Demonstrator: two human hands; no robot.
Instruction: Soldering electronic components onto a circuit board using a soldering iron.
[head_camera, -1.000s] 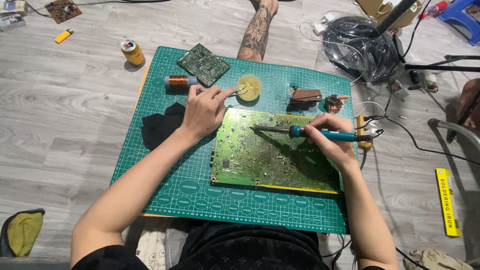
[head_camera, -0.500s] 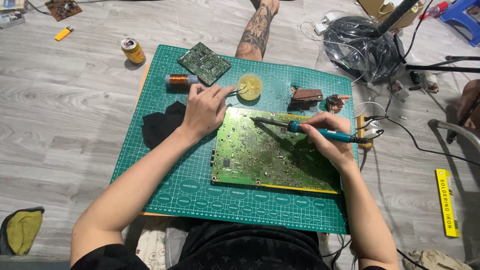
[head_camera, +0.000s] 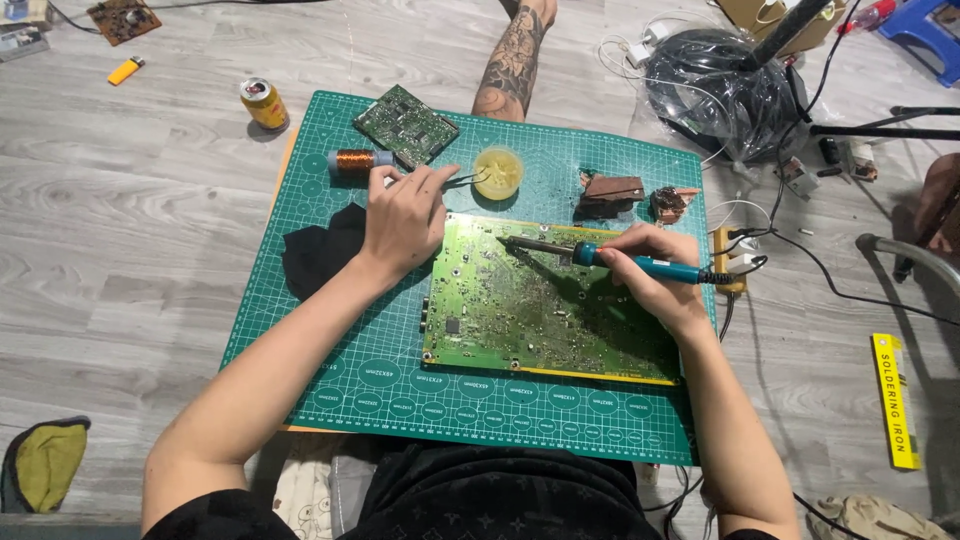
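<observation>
A large green circuit board (head_camera: 545, 305) lies on a green cutting mat (head_camera: 300, 330) on the floor. My right hand (head_camera: 650, 275) holds a blue-handled soldering iron (head_camera: 600, 258) like a pen, its tip resting near the board's upper left. My left hand (head_camera: 405, 215) sits at the board's top-left corner, pinching tweezers (head_camera: 465, 180) that point toward a small round yellow tin (head_camera: 498, 170).
A smaller circuit board (head_camera: 405, 123) and a copper wire spool (head_camera: 355, 161) lie at the mat's far edge, a drink can (head_camera: 263, 103) beyond it. A black cloth (head_camera: 320, 250) is on the left, a yellow box (head_camera: 895, 400) on the right, cables and a bag (head_camera: 715, 90) behind.
The iron's tip has shifted left and slightly up across the board. My left hand has stayed in place with the tweezers.
</observation>
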